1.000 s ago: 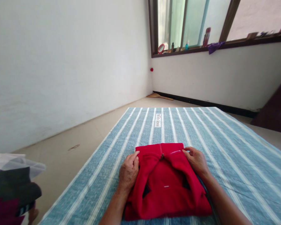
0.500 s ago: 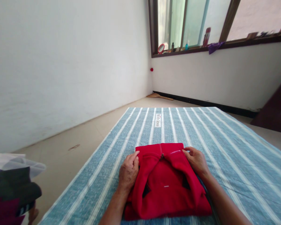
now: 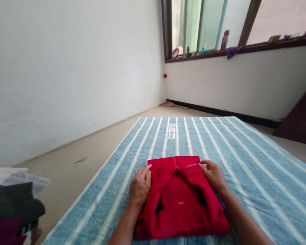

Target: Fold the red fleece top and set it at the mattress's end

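A folded red fleece garment (image 3: 181,200) with a zip at its far edge lies on a blue and white striped mat (image 3: 244,163). My left hand (image 3: 140,187) is curled round the garment's far left corner, fingers closed on the fabric. My right hand (image 3: 214,175) pinches the far right corner in the same way. Both forearms run along the garment's sides toward me.
A pile of dark and white folded clothes (image 3: 12,204) sits at the lower left on the bare floor. White walls stand left and ahead. A window sill (image 3: 219,51) carries bottles and a small red mirror. A dark wooden board (image 3: 301,119) leans at the right.
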{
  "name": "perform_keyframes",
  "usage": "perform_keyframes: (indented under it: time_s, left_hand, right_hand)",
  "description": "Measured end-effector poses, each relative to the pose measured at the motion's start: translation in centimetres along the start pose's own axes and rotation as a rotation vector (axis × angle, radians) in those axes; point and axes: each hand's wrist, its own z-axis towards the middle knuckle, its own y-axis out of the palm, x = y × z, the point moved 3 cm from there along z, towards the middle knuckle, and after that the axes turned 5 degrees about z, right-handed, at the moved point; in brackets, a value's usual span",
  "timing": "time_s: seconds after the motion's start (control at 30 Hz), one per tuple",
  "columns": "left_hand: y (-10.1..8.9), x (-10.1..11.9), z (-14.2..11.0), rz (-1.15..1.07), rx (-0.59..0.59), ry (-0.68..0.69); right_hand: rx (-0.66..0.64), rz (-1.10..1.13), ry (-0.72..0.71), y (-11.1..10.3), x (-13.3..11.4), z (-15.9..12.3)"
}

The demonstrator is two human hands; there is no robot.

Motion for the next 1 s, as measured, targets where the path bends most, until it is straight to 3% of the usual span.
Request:
perform_keyframes:
  time_s: [1.0]
  left_hand:
    - [-0.02,-0.10,0.00,-0.005,-0.007,-0.015]
  right_hand:
    - [0.004,0.006,-0.012,0.12,0.34,0.06]
